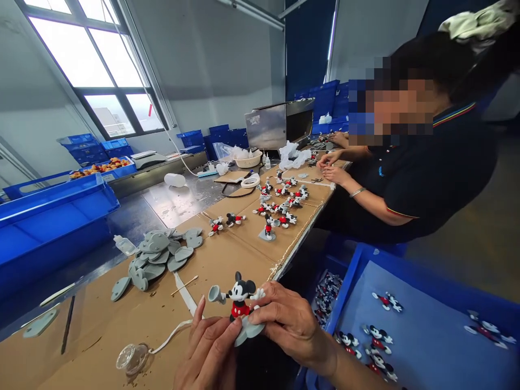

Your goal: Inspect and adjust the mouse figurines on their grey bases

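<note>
Between my two hands, near the table's front edge, is a Mickey Mouse figurine [239, 295] in red shorts with a grey cup-like piece on one raised arm. It stands upright on a grey base plate [248, 330]. My left hand [213, 346] pinches the figurine and base from the left, one finger raised. My right hand [288, 319] grips the base and the figurine's side from the right. A heap of loose grey base plates [156, 252] lies beyond my left hand. Past it, several more figurines [280, 203] lie on the cardboard, one standing on a base [268, 230].
A blue bin [422, 319] at my right holds several figurines. Near my left are a clear small cup [132, 358], a cotton swab [184, 285], a dark stick [67, 325] and a squeeze bottle [125, 245]. A co-worker [442, 157] sits at the table's right side.
</note>
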Available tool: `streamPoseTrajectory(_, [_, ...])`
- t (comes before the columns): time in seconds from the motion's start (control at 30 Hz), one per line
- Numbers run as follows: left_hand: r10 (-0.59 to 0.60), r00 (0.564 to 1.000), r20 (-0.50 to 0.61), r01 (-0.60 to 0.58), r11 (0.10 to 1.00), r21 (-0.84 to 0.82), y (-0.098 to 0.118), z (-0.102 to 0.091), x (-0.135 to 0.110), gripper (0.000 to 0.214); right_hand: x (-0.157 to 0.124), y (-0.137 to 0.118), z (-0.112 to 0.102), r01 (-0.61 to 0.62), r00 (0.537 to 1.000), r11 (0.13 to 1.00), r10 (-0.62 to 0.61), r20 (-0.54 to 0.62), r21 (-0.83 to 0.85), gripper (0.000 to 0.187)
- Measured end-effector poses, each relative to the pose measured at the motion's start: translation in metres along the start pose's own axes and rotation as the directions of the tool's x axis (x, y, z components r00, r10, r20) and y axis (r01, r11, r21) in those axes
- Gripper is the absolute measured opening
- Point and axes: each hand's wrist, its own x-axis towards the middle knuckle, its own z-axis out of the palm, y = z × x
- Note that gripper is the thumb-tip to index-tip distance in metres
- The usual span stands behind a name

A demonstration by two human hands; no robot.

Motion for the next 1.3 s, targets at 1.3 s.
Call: streamPoseTrajectory(1.3, [-0.673, 0.737, -0.062, 0.629, 0.717, -0.3, -0.006, -0.004, 0.036, 0.039, 0.039, -0.029, 0.033, -0.267, 0.648, 0.115, 0.756, 0.09, 0.957, 0.044])
